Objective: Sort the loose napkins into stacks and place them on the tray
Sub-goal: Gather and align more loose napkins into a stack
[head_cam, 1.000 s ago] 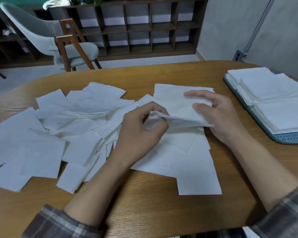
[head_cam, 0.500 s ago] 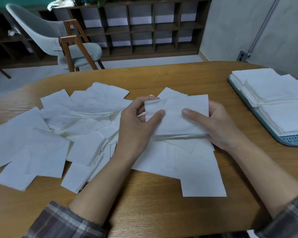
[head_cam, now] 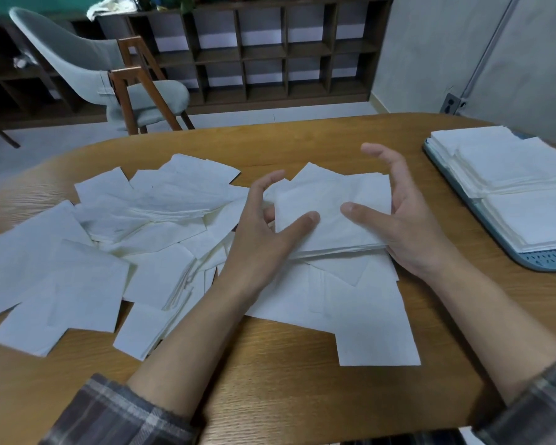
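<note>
left hand [head_cam: 264, 232] grip loosened | right hand [head_cam: 408, 226] fingers opened | napkin stack [head_cam: 331, 194] between

Left hand [head_cam: 264, 232] fingers loosely curved, right hand [head_cam: 408, 220] fingers spread, palms facing each other, thumbs inward
</note>
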A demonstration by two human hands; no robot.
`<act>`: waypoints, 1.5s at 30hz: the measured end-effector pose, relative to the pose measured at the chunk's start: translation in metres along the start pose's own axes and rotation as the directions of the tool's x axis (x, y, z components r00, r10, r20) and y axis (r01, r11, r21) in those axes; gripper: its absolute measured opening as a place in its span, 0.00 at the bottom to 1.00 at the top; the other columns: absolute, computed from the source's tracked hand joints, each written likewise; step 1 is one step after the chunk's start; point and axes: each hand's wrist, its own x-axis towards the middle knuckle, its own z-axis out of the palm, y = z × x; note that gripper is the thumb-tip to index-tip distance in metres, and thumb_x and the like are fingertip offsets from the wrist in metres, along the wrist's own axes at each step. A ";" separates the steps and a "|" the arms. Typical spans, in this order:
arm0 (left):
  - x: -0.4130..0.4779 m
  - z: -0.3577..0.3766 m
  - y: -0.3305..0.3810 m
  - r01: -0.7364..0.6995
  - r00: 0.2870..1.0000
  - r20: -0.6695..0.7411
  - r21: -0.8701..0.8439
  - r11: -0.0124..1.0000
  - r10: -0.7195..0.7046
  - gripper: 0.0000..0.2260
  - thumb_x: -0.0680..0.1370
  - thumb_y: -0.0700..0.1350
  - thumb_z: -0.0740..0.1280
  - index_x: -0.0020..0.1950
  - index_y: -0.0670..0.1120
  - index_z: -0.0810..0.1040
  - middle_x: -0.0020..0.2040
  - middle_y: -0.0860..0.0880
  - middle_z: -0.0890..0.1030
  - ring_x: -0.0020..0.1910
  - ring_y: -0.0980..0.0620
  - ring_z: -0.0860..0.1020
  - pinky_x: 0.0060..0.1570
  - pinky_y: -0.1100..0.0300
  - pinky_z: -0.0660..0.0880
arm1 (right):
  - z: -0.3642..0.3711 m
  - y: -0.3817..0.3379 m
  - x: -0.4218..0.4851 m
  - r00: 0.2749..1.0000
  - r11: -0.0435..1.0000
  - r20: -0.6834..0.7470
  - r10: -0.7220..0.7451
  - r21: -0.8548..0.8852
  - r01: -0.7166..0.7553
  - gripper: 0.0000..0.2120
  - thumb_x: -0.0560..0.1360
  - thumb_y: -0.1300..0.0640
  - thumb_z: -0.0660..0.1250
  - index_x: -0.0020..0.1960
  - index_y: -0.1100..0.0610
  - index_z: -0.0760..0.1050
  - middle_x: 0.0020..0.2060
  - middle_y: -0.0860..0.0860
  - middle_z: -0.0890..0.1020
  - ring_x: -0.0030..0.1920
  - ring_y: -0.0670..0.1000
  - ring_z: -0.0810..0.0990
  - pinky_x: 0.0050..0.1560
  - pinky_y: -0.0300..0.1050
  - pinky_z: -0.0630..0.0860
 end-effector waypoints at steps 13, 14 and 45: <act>0.007 -0.001 -0.015 -0.299 0.943 -0.059 0.291 0.909 0.329 0.31 0.78 0.43 0.77 0.76 0.56 0.68 0.70 0.57 0.76 0.66 0.57 0.77 0.64 0.53 0.79 | -0.007 0.003 0.001 0.994 1.000 0.111 0.022 -0.006 -0.021 0.12 0.76 0.64 0.74 0.56 0.52 0.87 0.57 0.50 0.87 0.62 0.51 0.84 0.59 0.41 0.80; 0.006 0.001 -0.017 -0.373 0.905 -0.040 0.402 0.836 0.423 0.31 0.77 0.43 0.78 0.76 0.54 0.69 0.72 0.56 0.72 0.70 0.57 0.73 0.67 0.53 0.76 | -0.008 0.006 0.002 0.998 0.993 0.061 -0.001 -0.114 0.008 0.12 0.78 0.66 0.73 0.57 0.53 0.87 0.58 0.48 0.88 0.62 0.48 0.84 0.62 0.42 0.79; 0.000 -0.003 0.001 -0.224 0.970 -0.112 -0.050 0.973 0.217 0.06 0.87 0.48 0.65 0.56 0.46 0.78 0.44 0.37 0.85 0.41 0.44 0.82 0.43 0.52 0.76 | -0.006 -0.003 0.004 0.981 0.920 0.038 0.188 0.342 -0.189 0.20 0.83 0.49 0.58 0.52 0.54 0.88 0.57 0.55 0.87 0.61 0.55 0.85 0.61 0.52 0.82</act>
